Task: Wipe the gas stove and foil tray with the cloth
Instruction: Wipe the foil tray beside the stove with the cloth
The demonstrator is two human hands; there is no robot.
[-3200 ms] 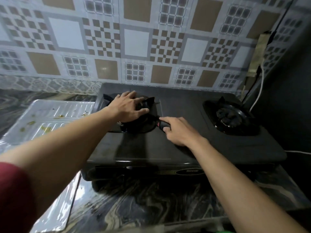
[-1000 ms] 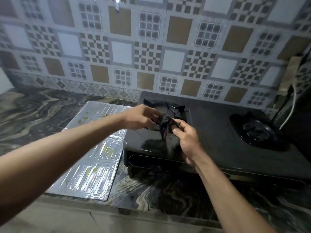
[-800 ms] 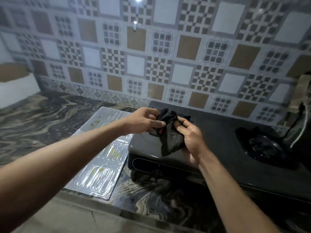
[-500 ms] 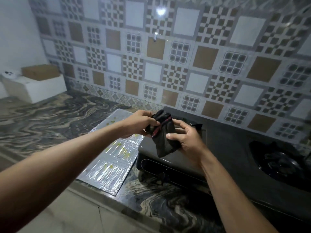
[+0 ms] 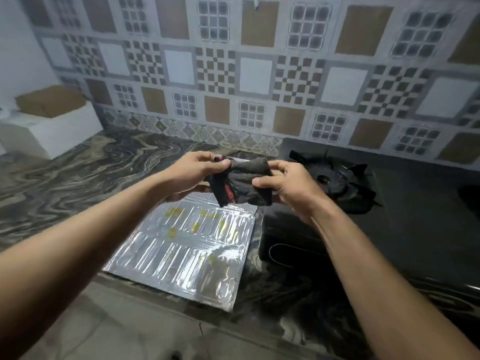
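Observation:
A dark cloth (image 5: pixel 244 183) with a red stripe is held in the air between both hands, above the far end of the foil tray. My left hand (image 5: pixel 193 172) pinches its left end and my right hand (image 5: pixel 288 184) grips its right side. The silver foil tray (image 5: pixel 187 250) lies flat on the counter, with yellow spots across its ribbed surface. The black gas stove (image 5: pixel 415 229) sits to the right of the tray, its left burner (image 5: pixel 335 178) just behind my right hand.
A marbled dark counter (image 5: pixel 78 178) runs to the left, with a white box (image 5: pixel 52 131) carrying a brown carton at the far left corner. A patterned tiled wall (image 5: pixel 259 74) stands behind. The counter's front edge (image 5: pixel 207 323) runs below the tray.
Both hands lifted the cloth off the stove and carried it left over the tray's far end, stretching it out between them. The view turned left, bringing the white box into sight.

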